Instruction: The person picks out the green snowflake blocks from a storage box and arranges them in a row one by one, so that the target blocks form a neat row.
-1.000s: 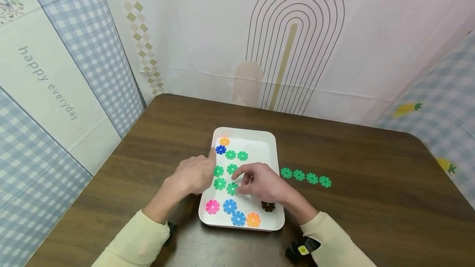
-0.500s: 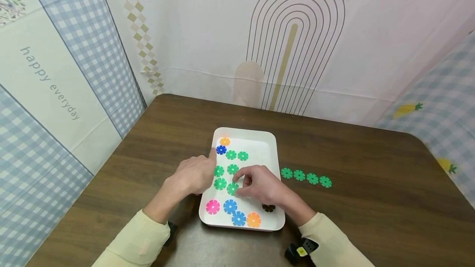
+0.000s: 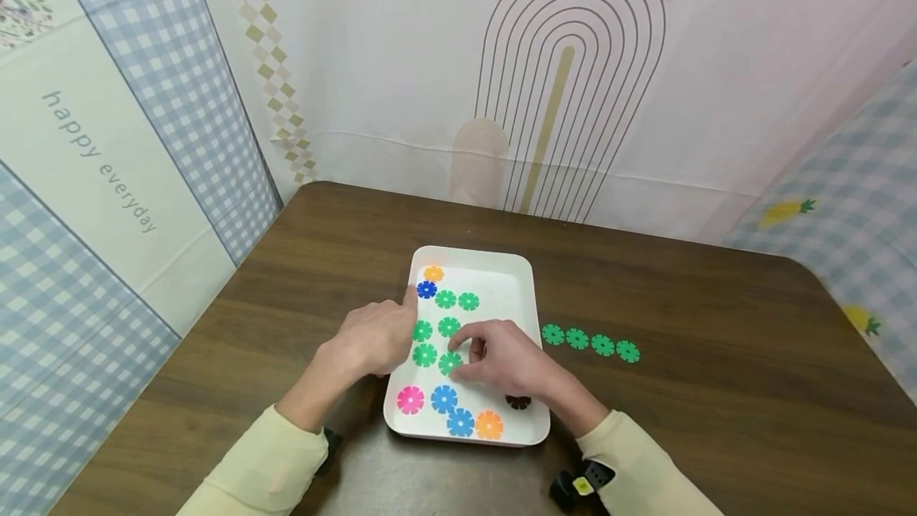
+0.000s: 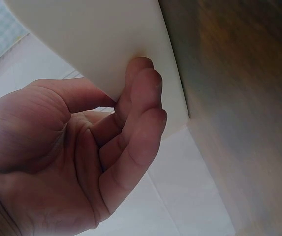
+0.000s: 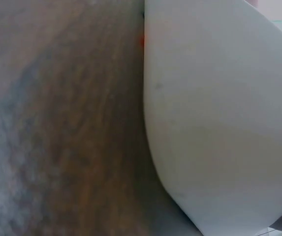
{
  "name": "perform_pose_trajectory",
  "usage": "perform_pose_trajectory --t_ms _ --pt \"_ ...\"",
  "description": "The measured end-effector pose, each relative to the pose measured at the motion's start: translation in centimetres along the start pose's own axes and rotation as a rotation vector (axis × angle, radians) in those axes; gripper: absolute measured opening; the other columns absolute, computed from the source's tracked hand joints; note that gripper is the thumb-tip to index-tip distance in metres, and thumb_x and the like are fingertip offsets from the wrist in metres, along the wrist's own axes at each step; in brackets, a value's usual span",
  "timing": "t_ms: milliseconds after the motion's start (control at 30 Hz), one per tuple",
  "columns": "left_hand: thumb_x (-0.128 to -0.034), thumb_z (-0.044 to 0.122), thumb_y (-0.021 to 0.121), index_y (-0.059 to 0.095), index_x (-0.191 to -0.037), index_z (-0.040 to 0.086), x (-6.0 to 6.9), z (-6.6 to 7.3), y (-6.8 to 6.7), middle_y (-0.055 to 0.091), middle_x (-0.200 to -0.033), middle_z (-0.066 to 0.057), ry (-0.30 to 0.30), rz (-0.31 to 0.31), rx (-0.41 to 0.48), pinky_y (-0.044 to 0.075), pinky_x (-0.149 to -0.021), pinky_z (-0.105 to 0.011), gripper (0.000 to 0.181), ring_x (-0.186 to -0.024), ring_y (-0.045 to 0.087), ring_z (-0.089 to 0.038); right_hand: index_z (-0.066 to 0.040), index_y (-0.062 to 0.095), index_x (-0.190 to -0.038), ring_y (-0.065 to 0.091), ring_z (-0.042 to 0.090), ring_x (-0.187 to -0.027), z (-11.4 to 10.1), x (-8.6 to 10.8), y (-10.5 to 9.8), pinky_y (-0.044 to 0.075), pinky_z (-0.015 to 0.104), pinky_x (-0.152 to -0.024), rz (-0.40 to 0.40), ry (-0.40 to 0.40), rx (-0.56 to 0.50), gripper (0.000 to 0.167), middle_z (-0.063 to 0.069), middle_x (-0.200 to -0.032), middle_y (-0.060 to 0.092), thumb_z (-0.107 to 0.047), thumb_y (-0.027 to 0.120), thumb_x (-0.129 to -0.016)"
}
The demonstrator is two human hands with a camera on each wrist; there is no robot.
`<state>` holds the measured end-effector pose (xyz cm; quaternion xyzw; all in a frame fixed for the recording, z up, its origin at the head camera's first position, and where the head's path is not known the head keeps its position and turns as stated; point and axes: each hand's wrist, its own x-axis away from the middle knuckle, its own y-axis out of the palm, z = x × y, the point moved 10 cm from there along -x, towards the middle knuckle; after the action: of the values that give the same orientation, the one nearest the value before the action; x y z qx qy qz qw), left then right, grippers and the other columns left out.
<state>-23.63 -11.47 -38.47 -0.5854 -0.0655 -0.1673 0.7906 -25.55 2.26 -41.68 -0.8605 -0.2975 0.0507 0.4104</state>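
In the head view my left hand (image 3: 376, 335) holds the left side of a white tray (image 3: 519, 281). The left wrist view shows the fingers (image 4: 143, 98) against the outer wall, with the thumb at the rim. Over the tray's middle, my right hand (image 3: 509, 357) has thumb and index finger curled at opposite edges of a green notched plastic disc (image 3: 450, 363), pinching it. Several other green discs (image 3: 425, 355) lie to the left and above it. The right wrist view shows only the tray's outer wall (image 5: 219, 108) and blurred wood; the fingers are hidden there.
A row of green discs (image 3: 602, 345) lies on the brown table (image 3: 716, 388) right of the tray. Inside the tray are pink (image 3: 411, 400), light blue (image 3: 444, 399), orange (image 3: 489, 425), dark blue (image 3: 427, 289) and partly covered dark brown (image 3: 518, 402) discs.
My right hand has shifted slightly downward and its thumb has come to the lower edge of the green disc. The disc has barely moved. The left hand stays on the tray.
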Motion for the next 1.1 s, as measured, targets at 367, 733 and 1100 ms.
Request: perform_pose_trajectory --t_ms 367,733,1100 --pt "-0.1042 0.02 0.063 0.019 -0.167 -0.003 -0.07 -0.04 0.07 0.056 -0.08 -0.008 -0.005 0.0 -0.008 0.043 -0.061 -0.033 0.079 -0.067 0.055 -0.023 -0.018 0.079 -0.11 0.054 0.014 -0.067 -0.43 0.03 0.11 0.04 0.025 -0.06 0.003 -0.023 0.042 0.025 -0.004 -0.074 0.059 -0.02 0.088 -0.088" --pt "-0.1045 0.02 0.062 0.019 -0.166 -0.003 -0.14 -0.01 0.07 0.055 -0.079 -0.007 -0.002 0.008 -0.006 0.042 -0.06 -0.033 0.079 -0.065 0.054 -0.023 -0.017 0.075 -0.102 0.055 0.015 -0.083 -0.52 -0.06 -0.11 0.045 0.03 -0.075 0.027 -0.016 0.068 0.022 -0.005 -0.087 0.062 -0.016 0.089 -0.085" --pt "-0.1033 0.019 0.065 0.02 -0.166 -0.003 -0.19 -0.06 0.11 0.055 -0.077 -0.008 -0.01 0.011 0.006 0.041 -0.057 -0.031 0.08 -0.062 0.054 -0.022 -0.02 0.07 -0.104 0.056 0.016 -0.083 -0.72 0.13 -0.19 0.046 0.03 -0.072 0.021 -0.058 0.028 0.025 -0.006 -0.091 0.064 -0.011 0.087 -0.087"
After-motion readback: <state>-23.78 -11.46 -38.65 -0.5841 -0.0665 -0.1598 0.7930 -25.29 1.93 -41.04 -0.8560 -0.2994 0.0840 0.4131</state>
